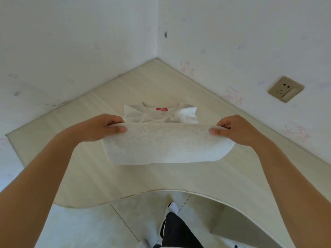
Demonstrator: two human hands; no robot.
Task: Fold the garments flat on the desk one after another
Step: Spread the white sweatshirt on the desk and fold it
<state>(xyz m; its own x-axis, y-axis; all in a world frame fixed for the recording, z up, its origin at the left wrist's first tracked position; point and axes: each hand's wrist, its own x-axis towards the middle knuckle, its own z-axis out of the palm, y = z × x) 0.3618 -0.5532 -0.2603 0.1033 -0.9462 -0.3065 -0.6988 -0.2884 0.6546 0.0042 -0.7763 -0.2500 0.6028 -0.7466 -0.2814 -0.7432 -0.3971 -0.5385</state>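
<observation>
Garment: pale grey-white shirt [168,145] on the table [86,169], middle of the surface, collar end pointing away toward the wall corner; red neck label [160,109] visible at the far end.
Fold state: near half lifted and doubled over, hanging in a curve; sleeves look tucked inward over the chest.
Left hand [105,127]: closed, thumb and fingers pinching the left corner of the raised edge.
Right hand [232,128]: closed likewise on the right corner.
Key relation: raised edge runs left to right between the hands; the shirt's long axis runs straight away from the person. Collar lies just beyond the hands, both about equally near it.
Judged step: carrying the hem forward onto the collar end, a halving fold.
Watch for: uneven corners if one hand leads.
Surroundings: white walls meeting behind the table; wall socket [285,89] to the right, well apart.
</observation>
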